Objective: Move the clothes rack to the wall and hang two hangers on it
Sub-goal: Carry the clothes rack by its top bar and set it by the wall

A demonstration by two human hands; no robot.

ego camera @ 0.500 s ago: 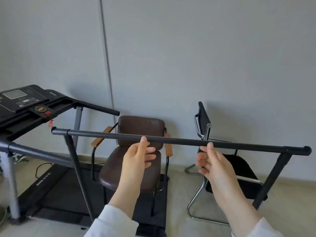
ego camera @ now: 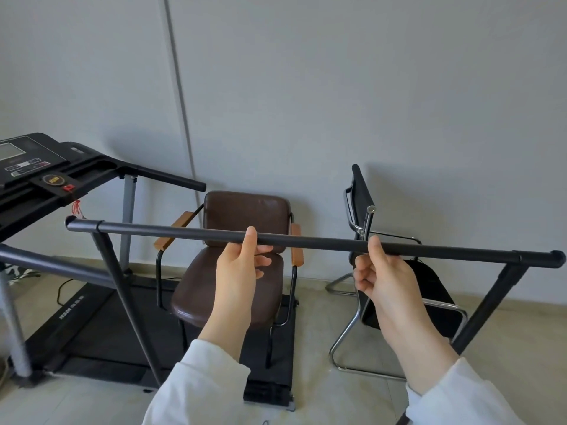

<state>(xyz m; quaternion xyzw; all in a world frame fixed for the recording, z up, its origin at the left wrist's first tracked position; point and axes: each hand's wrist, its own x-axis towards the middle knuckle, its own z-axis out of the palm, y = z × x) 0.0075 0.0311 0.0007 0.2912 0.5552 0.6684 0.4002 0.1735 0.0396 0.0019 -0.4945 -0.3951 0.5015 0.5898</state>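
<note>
The black clothes rack (ego camera: pixel 316 242) stands in front of me, its top bar running left to right at chest height, with slanted legs at both ends. My left hand (ego camera: pixel 242 265) holds the bar near its middle, thumb over the front and fingers loose behind it. My right hand (ego camera: pixel 379 271) holds the bar further right, thumb on top and fingers curled underneath. The grey wall (ego camera: pixel 337 102) lies just beyond the rack. No hangers are in view.
A brown padded armchair (ego camera: pixel 236 271) and a black chrome-framed chair (ego camera: pixel 408 286) stand between the rack and the wall. A treadmill (ego camera: pixel 46 191) fills the left side, its deck reaching under the armchair. Pale tiled floor (ego camera: pixel 337 400) shows at the bottom.
The bar and both hands sit slightly higher in view than before. The fingers of my right hand have curled in more under the bar.
</note>
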